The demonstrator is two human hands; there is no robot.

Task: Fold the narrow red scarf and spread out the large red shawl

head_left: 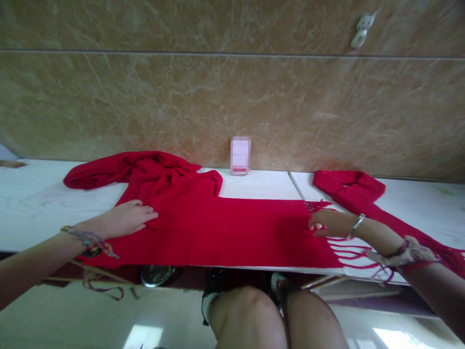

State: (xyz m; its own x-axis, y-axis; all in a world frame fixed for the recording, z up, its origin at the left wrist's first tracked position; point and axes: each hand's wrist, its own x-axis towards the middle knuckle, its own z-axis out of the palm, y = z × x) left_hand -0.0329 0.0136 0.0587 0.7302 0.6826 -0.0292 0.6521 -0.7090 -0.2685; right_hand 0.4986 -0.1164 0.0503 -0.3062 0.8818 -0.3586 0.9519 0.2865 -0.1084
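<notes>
A red scarf (232, 228) lies spread along the white table, with a fringe at its right end. The rest of it is bunched in loose folds on the left. My left hand (132, 218) rests on the cloth near these folds, palm down and fingers stretched out. At the fringed end, my right hand (321, 223) has its fingers curled closed on the scarf's edge; the fingertips are partly hidden. Behind the right wrist lies a second red piece, a folded strip of cloth (348, 186) with fringe at its right end.
A small pale box or card (240, 155), blurred out, stands against the brown marbled wall (218, 106). A white cat-shaped figure (363, 30) is on the wall at upper right. A round metal dish (158, 275) shows below the table edge, left of my knees.
</notes>
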